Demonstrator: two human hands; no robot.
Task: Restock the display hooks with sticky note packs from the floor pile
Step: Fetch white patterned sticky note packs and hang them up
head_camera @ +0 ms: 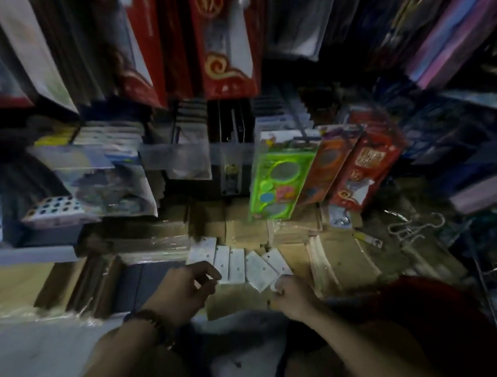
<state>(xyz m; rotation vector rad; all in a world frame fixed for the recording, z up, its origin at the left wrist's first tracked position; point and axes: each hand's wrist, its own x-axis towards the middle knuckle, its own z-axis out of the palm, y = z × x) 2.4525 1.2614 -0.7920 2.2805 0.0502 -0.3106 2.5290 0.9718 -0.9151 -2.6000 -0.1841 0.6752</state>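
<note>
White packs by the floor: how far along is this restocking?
Early, it seems. Done: nothing visibly hung. In hand: the left hand and right hand pinch a fan of flat white hole-punched packs above the brown floor pile. Left: lifting them onto display hooks, too blurred to pick out.

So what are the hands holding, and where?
They hold flat white rectangular packs, fanned out: the left hand pinches the near ends of the left ones, the right hand the near corner of the right ones.
</note>
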